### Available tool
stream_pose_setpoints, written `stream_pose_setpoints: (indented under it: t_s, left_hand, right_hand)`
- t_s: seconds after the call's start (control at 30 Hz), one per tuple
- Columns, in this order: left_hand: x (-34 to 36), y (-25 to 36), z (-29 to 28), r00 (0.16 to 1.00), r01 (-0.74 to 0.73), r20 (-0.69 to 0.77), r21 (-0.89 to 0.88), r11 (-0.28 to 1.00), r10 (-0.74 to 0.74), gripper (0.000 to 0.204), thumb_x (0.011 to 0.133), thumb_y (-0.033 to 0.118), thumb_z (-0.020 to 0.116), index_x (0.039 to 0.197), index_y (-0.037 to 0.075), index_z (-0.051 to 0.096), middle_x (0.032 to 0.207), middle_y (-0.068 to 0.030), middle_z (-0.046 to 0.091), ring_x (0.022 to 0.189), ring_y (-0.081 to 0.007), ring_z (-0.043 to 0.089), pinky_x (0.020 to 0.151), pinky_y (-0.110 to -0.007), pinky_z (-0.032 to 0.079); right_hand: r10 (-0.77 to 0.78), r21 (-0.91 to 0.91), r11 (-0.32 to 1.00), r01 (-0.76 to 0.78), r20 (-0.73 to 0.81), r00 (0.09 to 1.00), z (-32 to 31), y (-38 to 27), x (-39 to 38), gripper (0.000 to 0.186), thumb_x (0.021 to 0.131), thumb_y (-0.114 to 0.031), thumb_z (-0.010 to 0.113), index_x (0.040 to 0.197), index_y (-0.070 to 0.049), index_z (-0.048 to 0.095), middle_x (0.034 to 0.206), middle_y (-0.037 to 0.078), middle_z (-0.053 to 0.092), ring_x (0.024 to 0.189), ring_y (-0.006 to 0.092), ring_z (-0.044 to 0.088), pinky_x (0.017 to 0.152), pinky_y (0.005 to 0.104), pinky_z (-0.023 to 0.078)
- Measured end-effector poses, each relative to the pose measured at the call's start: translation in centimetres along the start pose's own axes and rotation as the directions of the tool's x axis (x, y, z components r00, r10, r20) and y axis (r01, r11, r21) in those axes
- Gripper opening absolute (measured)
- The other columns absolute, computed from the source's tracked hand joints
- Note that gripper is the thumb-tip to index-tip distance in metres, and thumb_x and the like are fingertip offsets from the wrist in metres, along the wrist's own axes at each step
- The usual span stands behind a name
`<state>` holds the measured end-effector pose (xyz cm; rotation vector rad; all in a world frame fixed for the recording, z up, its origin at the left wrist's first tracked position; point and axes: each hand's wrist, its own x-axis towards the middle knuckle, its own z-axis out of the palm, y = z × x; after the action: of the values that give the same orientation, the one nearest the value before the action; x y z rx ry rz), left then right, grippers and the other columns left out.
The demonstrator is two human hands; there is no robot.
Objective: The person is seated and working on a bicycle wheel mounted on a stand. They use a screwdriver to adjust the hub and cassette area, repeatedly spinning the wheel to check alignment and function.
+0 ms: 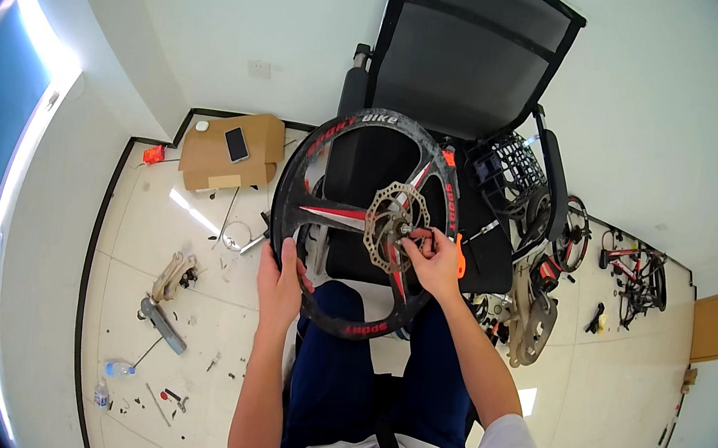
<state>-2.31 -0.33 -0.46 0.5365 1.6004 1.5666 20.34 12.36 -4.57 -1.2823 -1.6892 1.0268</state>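
Note:
A black bicycle wheel (287, 201) with broad red and white spokes is propped upright over my lap, against the front of an office chair's seat. My left hand (281, 288) is closed around its lower left rim, thumb on the near face. A silver disc brake rotor (387, 198) with a toothed edge is mounted at the hub. My right hand (433, 264) pinches at the hub's axle (405, 228), fingertips together; whatever small part lies between them is hidden. Just right of that hand, an orange-handled tool (461, 256) rests on the seat.
The black mesh office chair (468, 52) faces me, with a black crate (512, 167) at its right side. On the floor left are a cardboard box (204, 158) with a phone (236, 144), a grey tool (164, 325) and loose parts. Bike parts (633, 278) lie right.

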Motion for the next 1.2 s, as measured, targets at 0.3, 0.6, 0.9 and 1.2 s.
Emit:
stream_pose_setpoints:
  t_s: [0.3,0.6,0.9,1.2]
  left_hand:
    - [0.1,0.1,0.0,1.000,0.010,0.006,-0.005,1.000,-0.010,0.033,0.102,0.036,0.047,0.092,0.005,0.045,0.065,-0.0025,0.049,0.048,-0.0113,0.052,0.046,-0.026,0.045]
    - [-0.1,0.0,0.0,1.000,0.003,0.013,0.014,1.000,-0.003,0.035,0.102,0.038,0.047,0.090,0.005,0.044,0.066,-0.0031,0.049,0.048,-0.0122,0.052,0.046,-0.026,0.044]
    - [0.1,-0.3,-0.2,1.000,-0.014,0.019,-0.005,1.000,0.014,0.033,0.102,0.037,0.047,0.091,0.006,0.043,0.066,-0.0034,0.048,0.048,-0.0120,0.051,0.046,-0.026,0.044]
    - [0.0,0.2,0.1,1.000,0.004,0.011,0.001,1.000,-0.004,0.033,0.102,0.037,0.047,0.092,0.005,0.044,0.066,-0.0027,0.048,0.048,-0.0114,0.051,0.045,-0.026,0.045]
  right_hand:
    - [0.018,0.008,1.000,-0.018,0.024,1.000,-0.3,-0.5,0.2,0.014,0.081,-0.008,0.074,0.088,0.000,0.064,0.059,-0.006,0.031,0.054,0.0029,0.031,0.051,0.0222,0.028]
    - [0.010,0.034,0.999,-0.013,0.092,0.996,-1.3,-0.7,1.1,0.014,0.082,-0.005,0.072,0.090,0.003,0.063,0.059,-0.005,0.034,0.054,0.0042,0.031,0.051,0.0224,0.029]
    - [-0.076,-0.225,0.972,0.063,-0.049,0.996,-0.5,-1.0,2.4,0.016,0.080,-0.012,0.076,0.083,0.001,0.067,0.055,-0.004,0.037,0.052,0.0050,0.034,0.049,0.0256,0.032]
    - [-0.140,-0.279,0.949,0.148,0.048,0.989,-1.1,-2.0,2.4,0.012,0.081,-0.007,0.070,0.086,0.003,0.066,0.050,0.008,0.043,0.044,0.0180,0.040,0.048,0.0321,0.036]
